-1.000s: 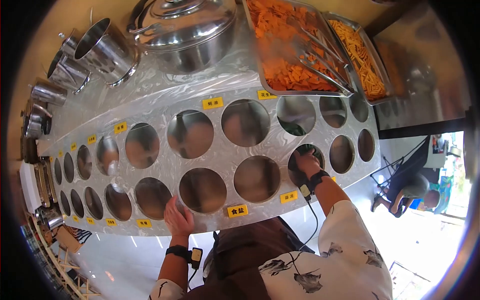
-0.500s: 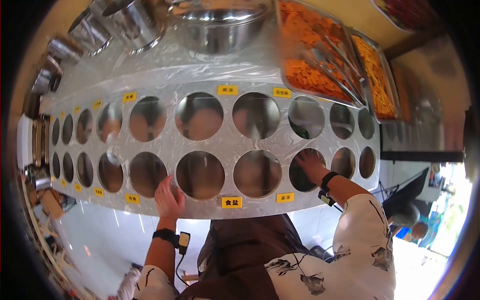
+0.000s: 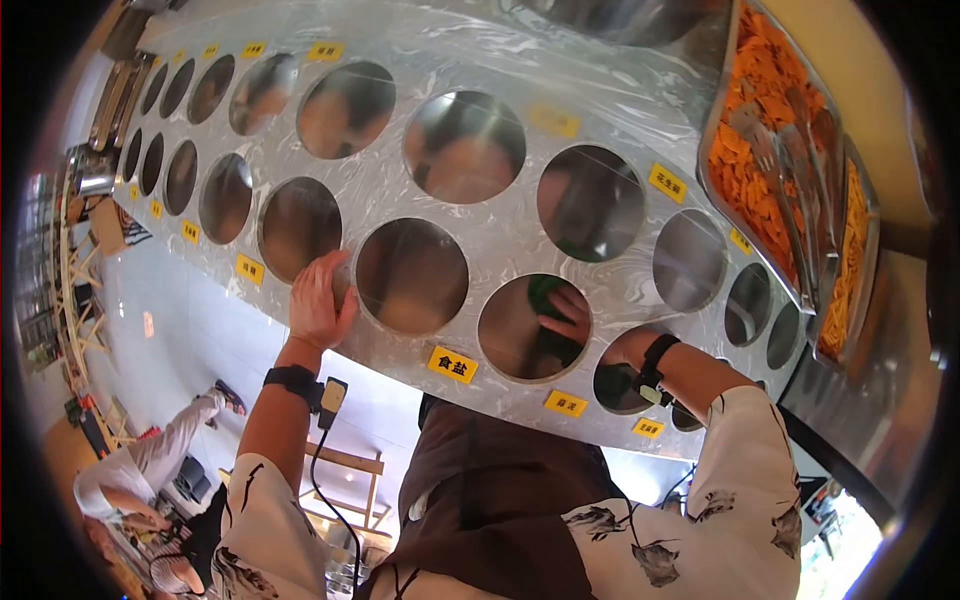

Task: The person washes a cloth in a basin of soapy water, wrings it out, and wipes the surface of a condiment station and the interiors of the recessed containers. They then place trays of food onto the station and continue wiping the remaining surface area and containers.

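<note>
My left hand (image 3: 322, 300) rests on the grey marbled counter (image 3: 210, 270) near its front edge, between two round holes, fingers partly extended and holding nothing. My right arm passes through a front-row hole (image 3: 612, 390) near the right end. Through the neighbouring hole (image 3: 500, 330) to its left, fingers of my right hand (image 3: 568, 312) show below the counter top, against a dark green cloth-like thing (image 3: 545, 295). The fingers lie over this green thing; the palm is hidden. Dark bands with small cabled devices sit on both wrists.
Yellow labels (image 3: 452, 364) line the counter beside two rows of round holes. A steel tray of orange pieces (image 3: 750, 165) with tongs (image 3: 790, 180) lies at the back right, beside a tray of yellow strips (image 3: 853, 250). Another person (image 3: 140, 470) sits at the lower left.
My view has turned, tilting the counter. My right hand has gone deeper through its hole, its fingers now showing in the hole to the left. My left hand stays at nearly the same place.
</note>
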`<state>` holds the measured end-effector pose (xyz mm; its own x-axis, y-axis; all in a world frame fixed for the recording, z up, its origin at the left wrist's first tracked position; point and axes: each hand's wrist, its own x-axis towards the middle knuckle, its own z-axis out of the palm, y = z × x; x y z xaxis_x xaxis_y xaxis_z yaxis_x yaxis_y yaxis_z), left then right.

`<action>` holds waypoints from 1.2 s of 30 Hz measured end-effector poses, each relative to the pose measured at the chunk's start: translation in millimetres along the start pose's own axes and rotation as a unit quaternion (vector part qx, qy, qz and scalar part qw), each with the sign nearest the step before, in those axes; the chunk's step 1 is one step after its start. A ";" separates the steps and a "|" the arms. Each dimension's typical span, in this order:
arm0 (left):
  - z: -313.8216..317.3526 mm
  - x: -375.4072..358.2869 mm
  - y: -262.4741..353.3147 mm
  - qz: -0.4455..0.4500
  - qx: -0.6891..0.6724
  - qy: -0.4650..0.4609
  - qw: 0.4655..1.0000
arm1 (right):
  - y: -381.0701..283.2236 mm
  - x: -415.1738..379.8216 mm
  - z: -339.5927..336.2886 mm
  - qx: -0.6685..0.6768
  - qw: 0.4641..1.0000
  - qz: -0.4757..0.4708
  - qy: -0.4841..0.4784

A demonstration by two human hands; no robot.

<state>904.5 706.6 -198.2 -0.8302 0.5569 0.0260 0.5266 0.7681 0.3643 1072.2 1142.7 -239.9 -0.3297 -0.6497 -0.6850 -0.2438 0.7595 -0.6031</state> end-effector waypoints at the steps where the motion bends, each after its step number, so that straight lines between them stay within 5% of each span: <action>1: 0.8 0.3 -1.0 0.007 -0.007 0.003 1.000 | -1.4 14.3 -1.4 -0.059 0.991 -0.075 0.093; 3: 0.0 0.5 -1.1 0.006 -0.012 0.007 1.000 | -4.9 48.4 -2.7 -0.156 0.939 -0.185 0.245; 5: -3.4 2.0 3.4 0.014 -0.004 0.017 1.000 | -2.7 68.9 6.1 -0.193 0.902 -0.251 0.294; 14: -5.1 3.9 2.7 0.008 -0.025 0.018 0.999 | -7.5 45.3 1.9 -0.048 0.933 -0.316 0.166; 16: -5.9 4.2 3.5 0.006 -0.019 0.020 1.000 | 26.2 -1.0 23.8 0.250 0.964 -0.076 -0.053; 18: -5.7 4.5 4.6 0.004 -0.013 0.022 1.000 | 34.5 -19.2 34.6 0.411 0.887 0.098 -0.188; 28: -8.1 5.3 4.8 -0.018 -0.017 0.010 1.000 | -1.3 12.1 68.0 0.286 0.955 0.050 0.060; 36: -6.3 2.5 3.5 -0.018 -0.050 0.008 0.999 | 10.7 24.3 106.5 0.334 0.936 0.081 0.074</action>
<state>903.1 708.7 -190.9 -0.8519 0.5230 0.0261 0.4756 0.7520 0.4564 1158.7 1131.6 -306.5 -0.4484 -0.4778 -0.7554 0.4286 0.6267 -0.6508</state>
